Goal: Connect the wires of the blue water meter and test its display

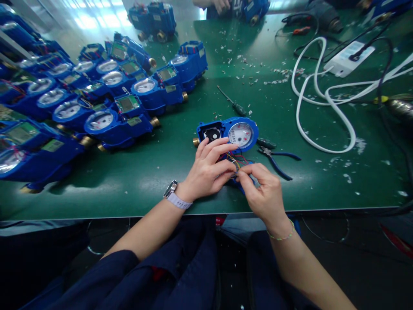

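A blue water meter (254, 129) lies on the green table in front of me, its round dial facing up and its side housing uncovered. My left hand (213, 170) rests over its near side, fingers stretched across the housing, thumb and forefinger pinching at thin coloured wires (240, 160). Opposite it, my right hand (263, 185) pinches the wires too, the fingertips of both hands almost meeting. Under the hands a further blue part shows, mostly hidden. Blue-handled cutting pliers (274, 161) lie just right of the meter, beside a dark screwdriver handle (267, 143).
Several blue water meters (100, 120) crowd the left of the table (180, 150). A screwdriver (238, 107) lies beyond the meter. At the right are a white power strip (350, 58) and looped white cable (300, 107). Scraps litter the far surface; a co-worker's hand (222, 6) shows across.
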